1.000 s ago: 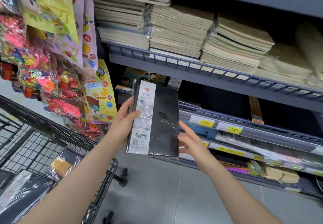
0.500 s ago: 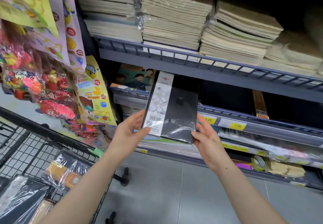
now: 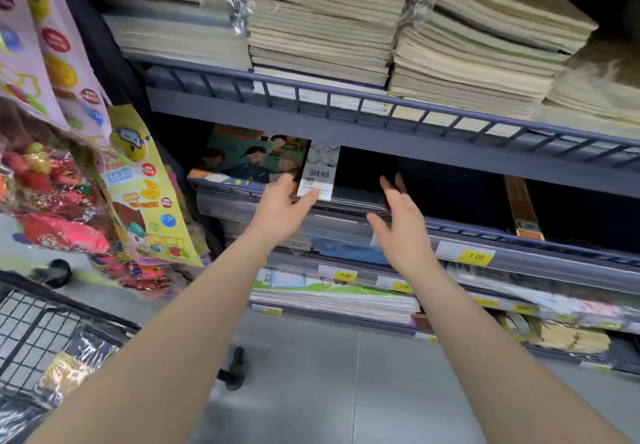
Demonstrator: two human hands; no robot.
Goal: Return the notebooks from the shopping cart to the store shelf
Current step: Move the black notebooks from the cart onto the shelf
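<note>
A black shrink-wrapped notebook (image 3: 360,180) with a white barcode label lies flat on the middle shelf (image 3: 485,235), most of it under the shelf above. My left hand (image 3: 282,209) is at its near left corner, thumb touching the edge below the label. At the notebook's near right edge is my right hand (image 3: 398,216), its fingers straight and spread. More wrapped notebooks (image 3: 76,360) lie in the black wire shopping cart (image 3: 41,322) at the lower left.
An illustrated book (image 3: 249,156) sits just left of the notebook. Stacks of pale exercise books (image 3: 318,27) fill the upper shelf. Hanging toy packs (image 3: 52,183) crowd the left. A wooden strip (image 3: 519,208) stands on the middle shelf's right. Lower shelves hold more books.
The notebook went from held upright in front of the shelves to lying flat, slid into the middle shelf. Both hands moved forward with it, and my view came closer.
</note>
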